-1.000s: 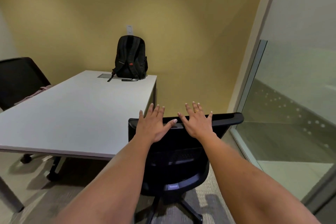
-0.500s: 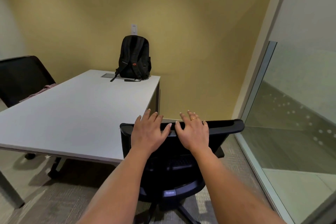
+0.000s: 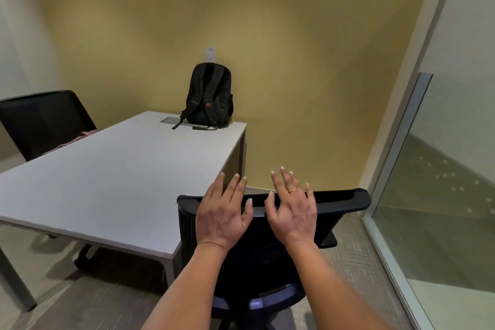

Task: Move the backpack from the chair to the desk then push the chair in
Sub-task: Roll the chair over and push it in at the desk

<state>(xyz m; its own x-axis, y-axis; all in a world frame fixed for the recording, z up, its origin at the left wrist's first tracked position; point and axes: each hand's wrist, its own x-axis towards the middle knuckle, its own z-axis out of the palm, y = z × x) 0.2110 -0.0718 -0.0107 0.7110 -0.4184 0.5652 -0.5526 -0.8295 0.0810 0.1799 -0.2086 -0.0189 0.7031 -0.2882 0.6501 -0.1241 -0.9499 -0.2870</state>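
A black backpack (image 3: 210,96) stands upright at the far end of the white desk (image 3: 115,177), against the yellow wall. In front of me is a black office chair (image 3: 340,202), its back toward me and its left side level with the desk's near right corner. My left hand (image 3: 222,215) and my right hand (image 3: 292,211) are side by side at the top of the chair's backrest, fingers spread and lifted. Neither hand grips the chair. A ring shows on my right hand.
A second black chair (image 3: 45,122) stands at the desk's far left side with pink cloth (image 3: 68,143) on it. A glass partition (image 3: 439,195) runs close along the right. A grey cover plate (image 3: 171,120) is set in the desk by the backpack.
The chair has moved left and toward the desk, so its back now reaches the desk's corner. My fingers have lifted off the top of the backrest.
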